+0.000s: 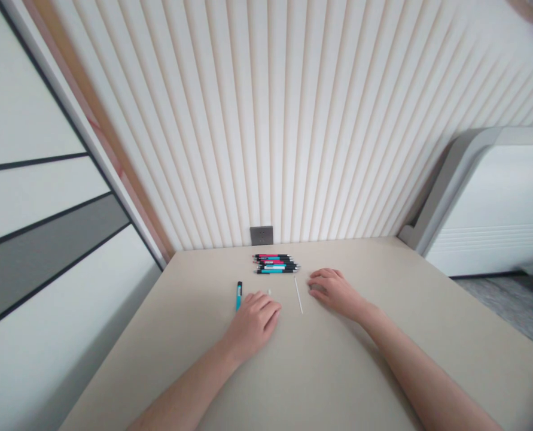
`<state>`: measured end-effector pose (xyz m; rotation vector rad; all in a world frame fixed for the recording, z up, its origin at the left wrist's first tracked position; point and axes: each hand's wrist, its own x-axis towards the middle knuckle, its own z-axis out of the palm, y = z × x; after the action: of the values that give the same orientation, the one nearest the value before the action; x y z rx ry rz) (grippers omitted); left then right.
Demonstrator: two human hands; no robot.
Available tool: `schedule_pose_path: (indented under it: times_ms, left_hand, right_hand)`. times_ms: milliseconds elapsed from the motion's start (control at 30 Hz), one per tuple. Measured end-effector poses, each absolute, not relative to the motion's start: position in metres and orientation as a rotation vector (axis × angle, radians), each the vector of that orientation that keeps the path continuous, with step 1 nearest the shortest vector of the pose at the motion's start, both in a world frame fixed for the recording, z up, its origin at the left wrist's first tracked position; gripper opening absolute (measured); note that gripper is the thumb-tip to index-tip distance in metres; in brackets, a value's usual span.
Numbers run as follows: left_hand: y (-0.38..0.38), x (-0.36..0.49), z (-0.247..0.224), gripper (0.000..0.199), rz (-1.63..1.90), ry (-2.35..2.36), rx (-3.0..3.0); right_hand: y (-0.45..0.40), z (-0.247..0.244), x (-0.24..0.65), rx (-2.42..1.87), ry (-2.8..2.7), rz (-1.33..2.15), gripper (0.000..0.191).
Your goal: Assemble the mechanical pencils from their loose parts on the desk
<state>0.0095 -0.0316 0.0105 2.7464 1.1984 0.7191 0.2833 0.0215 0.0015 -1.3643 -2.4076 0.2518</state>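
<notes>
My left hand (pixel 255 316) rests palm down on the table, its fingers stretched out and lying low. Just beyond it lies a blue pen barrel (pixel 238 296) with a black end; its near end sits close to my knuckles. A tiny white piece (pixel 269 292) is past my fingertips, too small to name. My right hand (pixel 332 290) lies on the table with fingers slightly bent and the thumb apart, nothing visible in it. Left of it is a thin white pen refill (pixel 298 295), not touched. Several pens (pixel 276 264) in pink, blue, white and black lie side by side farther back.
The beige table (pixel 194 335) reaches back to a ribbed cream wall panel (pixel 266 120). A dark wall socket (pixel 261 235) sits just above the table's far edge. A white and grey cabinet (pixel 37 239) stands at left, and a white headboard-like panel (pixel 499 197) at right.
</notes>
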Motion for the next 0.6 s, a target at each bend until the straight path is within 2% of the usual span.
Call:
schedule_pose_path:
  times_ms: [267,600]
  left_hand:
    - [-0.032,0.012,0.01,0.013,0.716,1.185,2.761]
    - [-0.029,0.007,0.011,0.014,0.773,1.223,2.782]
  right_hand:
    - [0.018,0.006,0.274,-1.344,-2.328,0.147,0.026]
    - [0.049,0.015,0.222,-1.641,-2.431,-0.098,0.023]
